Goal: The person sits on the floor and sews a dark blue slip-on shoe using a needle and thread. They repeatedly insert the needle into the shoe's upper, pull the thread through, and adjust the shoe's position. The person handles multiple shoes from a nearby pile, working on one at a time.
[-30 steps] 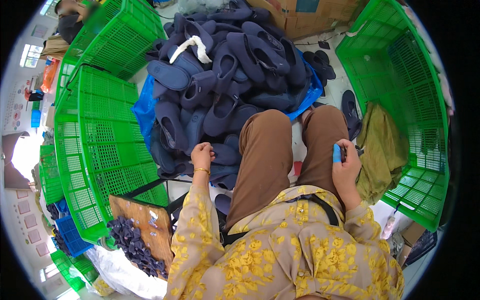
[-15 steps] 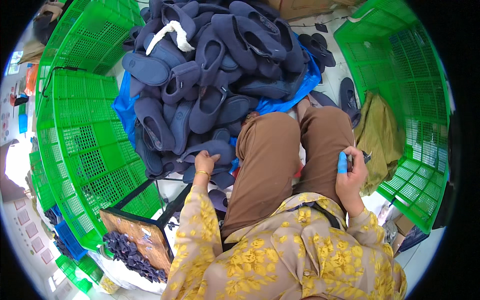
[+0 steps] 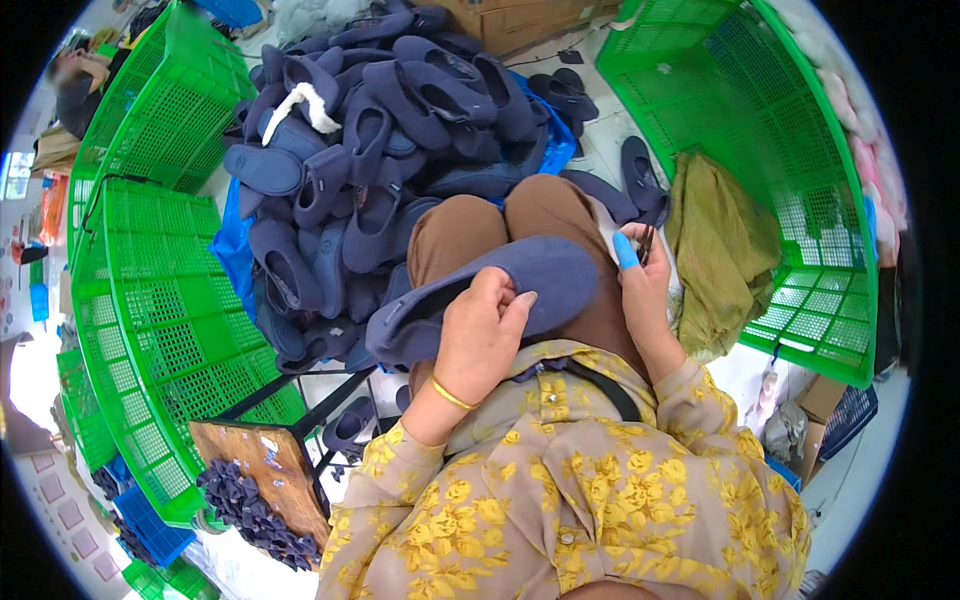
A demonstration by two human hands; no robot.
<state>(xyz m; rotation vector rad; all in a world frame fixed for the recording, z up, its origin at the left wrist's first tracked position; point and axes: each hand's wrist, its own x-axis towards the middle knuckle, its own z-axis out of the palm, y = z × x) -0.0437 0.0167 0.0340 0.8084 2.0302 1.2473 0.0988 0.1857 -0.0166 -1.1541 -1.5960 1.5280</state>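
Note:
My left hand, with a gold bangle at the wrist, grips a navy slip-on shoe by its side. The shoe lies across my lap, its opening to the left and its toe to the right. Beside my right thigh, my right hand is closed round small dark thread snips, whose narrow tips point up. Blue tape covers one finger of that hand. A large pile of similar navy shoes rises beyond my knees on blue sheeting. One white strip rests on the pile.
Green mesh crates stand on the left and on the right. An olive cloth drapes by the right crate. At lower left, a wooden-topped stand bears dark scraps. Loose shoes lie on the floor beyond my right hand.
My left hand has come back from the pile's near edge to my lap, bringing a shoe. The right hand has lifted slightly inward with the snips. The whole view has shifted.

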